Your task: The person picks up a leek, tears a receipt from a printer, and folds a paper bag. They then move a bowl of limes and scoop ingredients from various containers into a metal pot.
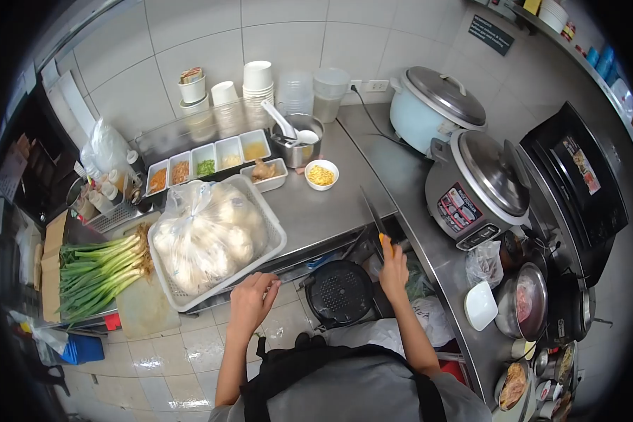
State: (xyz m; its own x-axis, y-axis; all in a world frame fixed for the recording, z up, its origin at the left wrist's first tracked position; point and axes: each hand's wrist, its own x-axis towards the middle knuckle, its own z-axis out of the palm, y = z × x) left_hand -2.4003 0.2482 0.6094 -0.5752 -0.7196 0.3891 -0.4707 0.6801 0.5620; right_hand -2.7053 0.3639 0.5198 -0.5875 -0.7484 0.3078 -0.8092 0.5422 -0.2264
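My right hand (394,267) is closed around the orange handle of a knife (371,208). The blade points up and away, over the corner where the two counters meet. Below the front edge of the steel counter, my left hand (253,302) hangs close to a white plastic basket (278,235), its fingers loosely bent and nothing visible in them. In that basket sits a clear plastic bag (207,235) full of pale, round, lumpy pieces, perhaps mushrooms. Green onions (105,271) lie left of the basket, partly over a worn cutting board (144,307).
A small white bowl (322,174) of chopped yellow food stands behind the knife, near a metal pot (306,144) with ladles. Two rice cookers (429,112) occupy the right counter. Below the counter is a black perforated stool (340,294).
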